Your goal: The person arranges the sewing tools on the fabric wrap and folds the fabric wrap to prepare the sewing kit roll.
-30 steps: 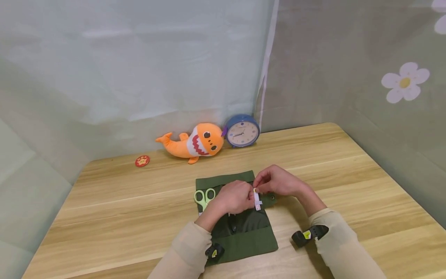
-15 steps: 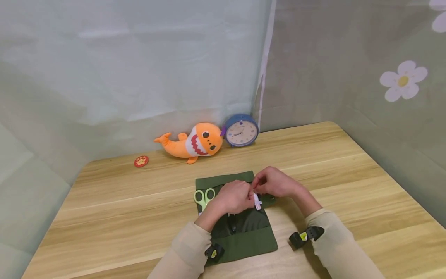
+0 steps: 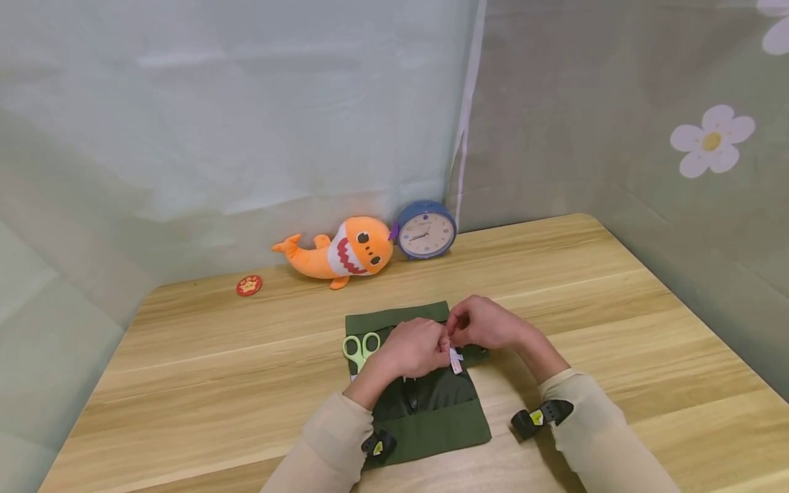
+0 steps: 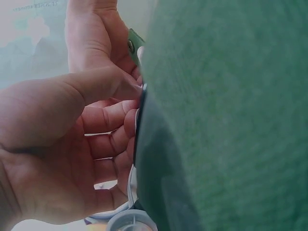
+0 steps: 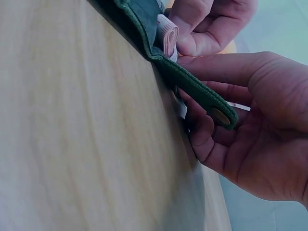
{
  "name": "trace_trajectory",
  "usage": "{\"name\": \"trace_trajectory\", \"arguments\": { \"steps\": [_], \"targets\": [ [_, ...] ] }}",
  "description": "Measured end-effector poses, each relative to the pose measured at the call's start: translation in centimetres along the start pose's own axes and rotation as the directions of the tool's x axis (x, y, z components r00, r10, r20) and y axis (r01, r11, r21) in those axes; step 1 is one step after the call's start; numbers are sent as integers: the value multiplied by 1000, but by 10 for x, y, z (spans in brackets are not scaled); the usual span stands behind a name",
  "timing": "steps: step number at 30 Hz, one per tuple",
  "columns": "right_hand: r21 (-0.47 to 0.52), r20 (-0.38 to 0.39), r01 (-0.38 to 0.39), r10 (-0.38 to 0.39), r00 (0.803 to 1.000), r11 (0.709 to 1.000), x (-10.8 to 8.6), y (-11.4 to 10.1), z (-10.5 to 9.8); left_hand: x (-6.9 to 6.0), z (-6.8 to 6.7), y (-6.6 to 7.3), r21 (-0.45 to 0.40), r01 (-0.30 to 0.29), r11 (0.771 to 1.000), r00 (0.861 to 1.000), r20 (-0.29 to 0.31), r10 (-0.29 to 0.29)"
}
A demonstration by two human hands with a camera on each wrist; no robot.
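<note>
Down at the right edge of the dark green fabric tool roll (image 3: 440,426), you had the folded white printed tape (image 3: 456,361) beside the green strap with the metal snap (image 5: 202,95). Your right hand (image 3: 490,323) was pinching the tape's far end; your left hand (image 3: 414,348) had thumb and fingers together next to it, couldn't tell on what though. Light-green-handled scissors (image 3: 360,361) sat at the roll's left side. Back on the wooden worktop (image 3: 246,356), an orange plush shark (image 3: 364,248) lay beside a round blue clock (image 3: 427,231).

I see a matt, woven-looking cloth pouch (image 3: 440,430) under the grip, a smooth metal-looking snap (image 5: 220,116) beside it, wood-grain tabletop (image 3: 246,370) all around.
</note>
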State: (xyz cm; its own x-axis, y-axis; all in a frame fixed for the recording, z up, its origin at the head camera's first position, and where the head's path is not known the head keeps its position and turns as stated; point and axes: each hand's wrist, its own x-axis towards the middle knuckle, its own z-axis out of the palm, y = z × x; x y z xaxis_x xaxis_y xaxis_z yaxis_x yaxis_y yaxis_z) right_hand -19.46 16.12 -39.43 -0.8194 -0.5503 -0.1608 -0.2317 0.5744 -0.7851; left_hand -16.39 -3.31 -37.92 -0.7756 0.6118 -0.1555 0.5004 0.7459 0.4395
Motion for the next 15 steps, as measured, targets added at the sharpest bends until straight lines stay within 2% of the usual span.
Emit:
{"name": "trace_trajectory", "arguments": {
  "steps": [6, 7, 10, 15],
  "targets": [
    [0, 8, 1, -1, 1000, 1000, -1, 0, -1, 0, -1, -1, -12, -2, 1000, 1000, 6, 2],
    [-1, 9, 1, -1, 1000, 1000, -1, -1, -1, 2, 2, -5, -4, -15, 1000, 1000, -3, 15],
    [-3, 11, 2, -2, 1000, 1000, -1, -1, -1, 2, 3, -6, -8, -15, 1000, 1000, -5, 15],
    [-7, 17, 4, -4, 1000, 1000, -2, -2, -1, 0, 0, -1, -22, 9, 1000, 1000, 8, -8]
  ]
}}
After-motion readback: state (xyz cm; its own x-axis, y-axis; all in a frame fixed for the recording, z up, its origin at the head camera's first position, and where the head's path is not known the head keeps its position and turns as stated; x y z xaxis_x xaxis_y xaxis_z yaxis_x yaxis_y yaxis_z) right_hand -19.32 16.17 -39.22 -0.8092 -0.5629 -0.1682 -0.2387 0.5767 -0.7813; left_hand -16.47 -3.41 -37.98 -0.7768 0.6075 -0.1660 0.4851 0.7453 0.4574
